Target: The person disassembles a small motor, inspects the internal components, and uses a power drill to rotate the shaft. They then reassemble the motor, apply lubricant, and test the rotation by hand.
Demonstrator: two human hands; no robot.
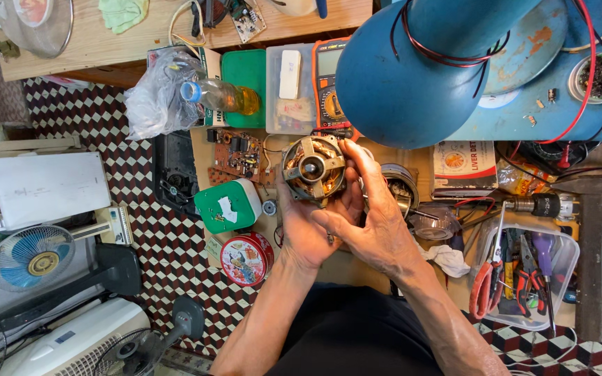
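Blue lamp shade [412, 69] overhead at 1 o'clock. We hold small electric motor [313, 169] at centre, above bench. Left hand [306, 230] cradles it from 7 o'clock, fingers wrapped under. Right hand [374, 223] clasps its 3 o'clock side. Housing off, windings and shaft exposed; reassembly left, we judge. Multimeter [327, 83] at 12 o'clock, untouched.

- Place: small repair workshop for electrical appliances, crowded table [357, 261] over a checkered tile floor [168, 251].
- Beyond the fingers [357, 163]: orange multimeter [327, 83], bare circuit board [237, 154].
- Right of the fingers: clear tub of pliers and screwdrivers [524, 271], hammer [591, 244].
- Left of the fingers: several fans [33, 257] on the floor, one white appliance casing [40, 188].
- Held in the fingers: small electric motor [313, 168].
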